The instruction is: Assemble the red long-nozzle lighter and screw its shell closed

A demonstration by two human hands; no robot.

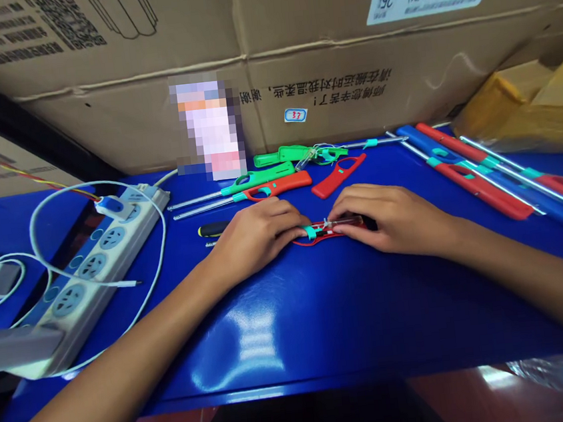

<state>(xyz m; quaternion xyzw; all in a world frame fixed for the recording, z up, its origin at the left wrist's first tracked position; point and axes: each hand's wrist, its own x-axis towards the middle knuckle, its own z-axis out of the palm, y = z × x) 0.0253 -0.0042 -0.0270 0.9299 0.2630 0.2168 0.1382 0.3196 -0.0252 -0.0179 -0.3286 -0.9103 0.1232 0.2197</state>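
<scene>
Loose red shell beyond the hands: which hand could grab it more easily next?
Probably the right hand: it is nearer the red shell, though it and the left hand both hold the lighter.

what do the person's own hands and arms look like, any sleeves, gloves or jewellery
The left hand and right hand are both bare, without gloves, and no sleeve shows on either forearm. No watch, bracelet or ring can be made out, though some fingers are hidden. I see no markings on them.
</scene>
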